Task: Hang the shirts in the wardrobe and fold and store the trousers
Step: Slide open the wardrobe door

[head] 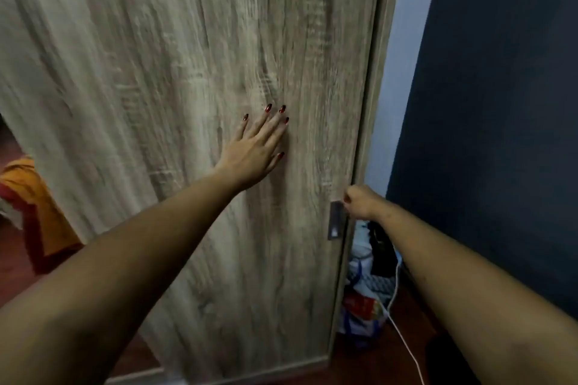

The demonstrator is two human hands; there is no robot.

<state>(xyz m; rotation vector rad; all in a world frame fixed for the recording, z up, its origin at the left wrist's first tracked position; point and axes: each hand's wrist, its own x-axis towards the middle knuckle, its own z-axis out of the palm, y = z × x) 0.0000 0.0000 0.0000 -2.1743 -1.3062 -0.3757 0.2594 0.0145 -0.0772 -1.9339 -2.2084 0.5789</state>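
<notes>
Across the middle of the frame stands the wardrobe door (187, 72), a tall grey wood-grain panel. Our left hand (255, 151) lies flat against it, fingers straight and a little spread, gripping nothing. At the door's right edge our right hand (359, 201) is curled just beside the top of the recessed metal handle (336, 220). Its fingers are turned away from us, so we cannot tell whether they hook into the recess, catch the door's edge or hold nothing at all.

We judge the door to be stiff and fairly heavy, and probably a sliding one, given the flush handle. Its smooth face offers a flat palm only friction, so the recess is the surer place to take hold, with the palm steadying the panel.

Of the clothes we see only an orange and red cloth (31, 197) at the left edge of the frame, past the door. It hangs soft and limp and should be light in the hand. The door and the frame cut it off, so we cannot say whether it is a shirt or trousers.

The wardrobe's inside is wholly hidden behind the panel: no rail, hanger or shelf shows. The wood grain is smeared with blur. At lower right, between the door and the dark blue wall (500, 103), a heap of bags (366, 291) with a white cable (397, 316) across it is too blurred to read.
</notes>
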